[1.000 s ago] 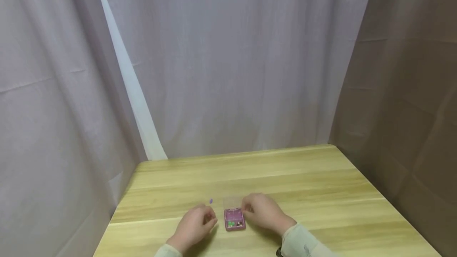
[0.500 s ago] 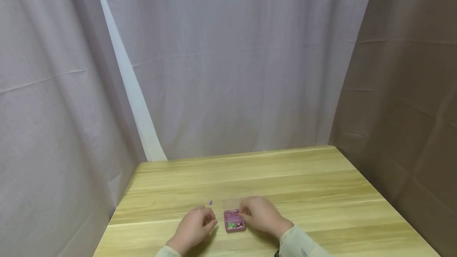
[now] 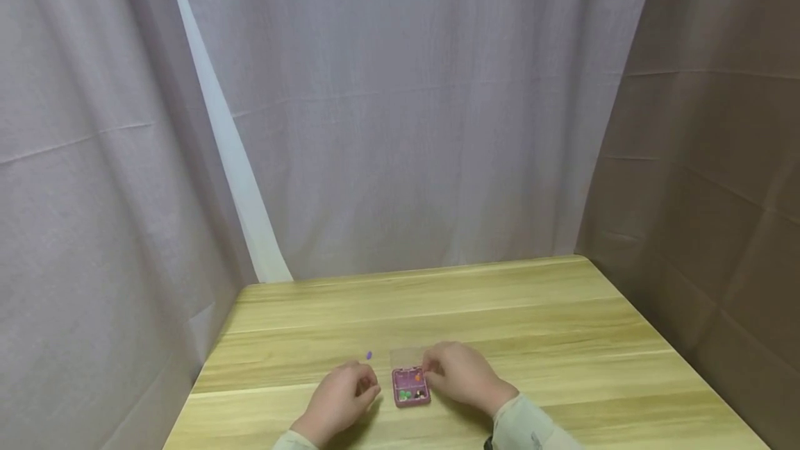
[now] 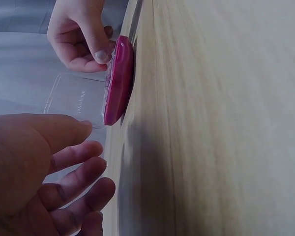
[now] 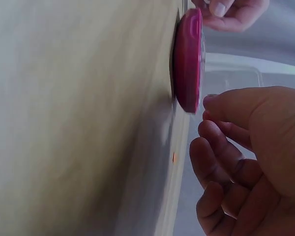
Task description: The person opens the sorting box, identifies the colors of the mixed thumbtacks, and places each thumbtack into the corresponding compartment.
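Magenta box (image 3: 410,385) sits on the tabletop (image 3: 500,318), left hand (image 3: 340,394) at nine o'clock, grip apart. Right hand (image 3: 464,375) at three, grip nearly together; holding anything, I cannot tell.

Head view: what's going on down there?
A person's right hand is at the right side of an open magenta plastic case with a clear lid, on a pale wood-grain table; whether that hand holds anything is unclear. Small green pieces, dark pieces and an orange piece lie in the case. The left hand is left of it, holding nothing visible. A small purple oval piece lies on the table.
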Tool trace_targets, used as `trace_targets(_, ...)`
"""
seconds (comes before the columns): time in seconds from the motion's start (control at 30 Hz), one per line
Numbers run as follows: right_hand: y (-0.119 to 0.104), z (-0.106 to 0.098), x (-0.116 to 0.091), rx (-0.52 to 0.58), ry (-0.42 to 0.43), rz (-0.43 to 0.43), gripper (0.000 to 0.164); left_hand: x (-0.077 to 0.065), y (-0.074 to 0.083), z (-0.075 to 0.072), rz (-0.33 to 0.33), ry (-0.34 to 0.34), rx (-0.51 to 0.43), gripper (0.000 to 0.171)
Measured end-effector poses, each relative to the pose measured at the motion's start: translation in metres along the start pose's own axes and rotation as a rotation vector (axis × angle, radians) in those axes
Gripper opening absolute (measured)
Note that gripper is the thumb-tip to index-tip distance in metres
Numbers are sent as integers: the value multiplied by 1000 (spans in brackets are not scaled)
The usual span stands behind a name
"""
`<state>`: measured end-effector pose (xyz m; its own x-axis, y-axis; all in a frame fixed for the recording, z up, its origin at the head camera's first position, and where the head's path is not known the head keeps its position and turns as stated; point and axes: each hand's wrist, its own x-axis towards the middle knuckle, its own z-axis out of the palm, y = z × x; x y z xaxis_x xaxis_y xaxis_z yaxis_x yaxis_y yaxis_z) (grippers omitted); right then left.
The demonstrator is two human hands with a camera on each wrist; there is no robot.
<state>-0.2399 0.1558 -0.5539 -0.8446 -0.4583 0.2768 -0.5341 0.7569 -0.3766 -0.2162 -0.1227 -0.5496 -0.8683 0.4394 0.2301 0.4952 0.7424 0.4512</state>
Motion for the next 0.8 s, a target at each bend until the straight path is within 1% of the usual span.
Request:
trace_targets(0.1,6,-4,1,-36,11,5,4,-1,0,1,2,2,-1,8)
trace_targets(0.3,19,-17,8,-152,31,36,6,-4,-1,2,-1,2,3,7)
trace_targets(0.43,29,-19,14,-195,29,57,10,-4,-1,1,-1,3,9,7)
trace_targets(0.53,32,-18,17,-180,13,70,13,-4,-1,0,-2,4,12,7)
trace_targets(0.63,33,-17,22,-141,-12,84,15,-4,-1,-1,0,8,19,8)
trace_targets(0.8,32,-16,29,-97,-44,88,13,-4,-1,-1,4,11,23,8)
